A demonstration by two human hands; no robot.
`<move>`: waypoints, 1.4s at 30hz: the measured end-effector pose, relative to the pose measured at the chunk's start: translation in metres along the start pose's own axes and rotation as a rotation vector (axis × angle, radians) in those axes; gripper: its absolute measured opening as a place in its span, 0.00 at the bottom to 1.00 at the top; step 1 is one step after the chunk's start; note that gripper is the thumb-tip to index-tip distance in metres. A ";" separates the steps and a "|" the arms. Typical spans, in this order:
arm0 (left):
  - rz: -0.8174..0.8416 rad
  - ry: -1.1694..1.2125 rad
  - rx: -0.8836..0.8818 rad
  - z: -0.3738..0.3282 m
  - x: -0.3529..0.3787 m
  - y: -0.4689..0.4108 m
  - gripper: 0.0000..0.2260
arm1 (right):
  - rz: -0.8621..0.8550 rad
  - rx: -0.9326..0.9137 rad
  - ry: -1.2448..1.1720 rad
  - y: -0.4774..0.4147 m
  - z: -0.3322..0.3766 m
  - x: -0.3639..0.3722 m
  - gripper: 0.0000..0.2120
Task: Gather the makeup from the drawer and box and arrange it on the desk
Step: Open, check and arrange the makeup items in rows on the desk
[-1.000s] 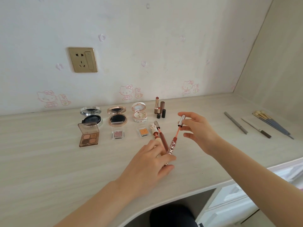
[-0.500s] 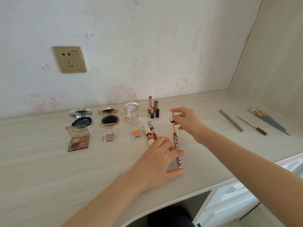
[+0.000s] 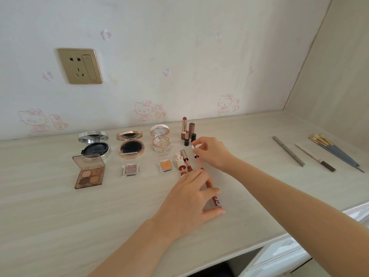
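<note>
— Trouble could come from that wand (image 3: 198,159), I think. Its stick is pink, and it hangs low over the desk (image 3: 60,216).

— What would happen?

— If the tip has colour on it and touches the pale wood, it may leave a smear. I cannot see the tip. The left hand (image 3: 189,200) hides the spot where the wand meets the lip gloss tube (image 3: 216,201), so I cannot tell if it is in or out.

— Anything else?

— Yes. Two more lip glosses (image 3: 183,163) lie just beside it. The little lipsticks (image 3: 187,134) stand up right behind the right hand (image 3: 212,151). A bump from a knuckle could knock them down like pins, and then they might roll.

— How are the hands?

— The left hand lies low, near the front of the desk. Its thumb is down by the wood and its fingers curl over the lip gloss tube and grip it. The tube seems to rest on the desk, and its bottom end pokes out toward the person. The right arm reaches in from the right side. That hand pinches the silver cap (image 3: 192,147) at the top of the wand with its fingertips.

— And the other makeup?

— It sits in rows by the wall. There are three round compacts (image 3: 130,145), an eyeshadow palette (image 3: 88,172) and two small eyeshadow pans (image 3: 130,169). Pencils (image 3: 288,151) and brushes (image 3: 335,151) lie well apart, far to the right.
</note>
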State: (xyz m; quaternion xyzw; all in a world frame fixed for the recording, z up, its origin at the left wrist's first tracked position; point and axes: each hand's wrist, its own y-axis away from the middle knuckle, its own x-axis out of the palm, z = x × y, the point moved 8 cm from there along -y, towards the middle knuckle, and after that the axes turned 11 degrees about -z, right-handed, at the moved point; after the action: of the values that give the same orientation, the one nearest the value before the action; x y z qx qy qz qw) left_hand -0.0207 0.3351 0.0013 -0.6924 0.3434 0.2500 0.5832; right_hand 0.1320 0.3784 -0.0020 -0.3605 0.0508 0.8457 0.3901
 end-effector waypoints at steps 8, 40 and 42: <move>-0.009 0.027 -0.037 0.008 -0.003 0.001 0.17 | 0.019 -0.032 0.050 -0.009 -0.002 0.013 0.12; -0.021 0.121 -0.144 0.013 -0.004 0.002 0.20 | -0.026 -0.178 0.254 0.009 -0.001 -0.015 0.13; -0.036 0.133 -0.162 0.013 -0.007 0.001 0.18 | -0.036 -0.178 0.277 0.018 -0.007 -0.024 0.14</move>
State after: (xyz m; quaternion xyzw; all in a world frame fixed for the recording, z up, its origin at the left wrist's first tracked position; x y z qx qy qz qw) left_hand -0.0246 0.3495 0.0032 -0.7585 0.3473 0.2200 0.5057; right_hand 0.1342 0.3484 0.0046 -0.5076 0.0226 0.7819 0.3611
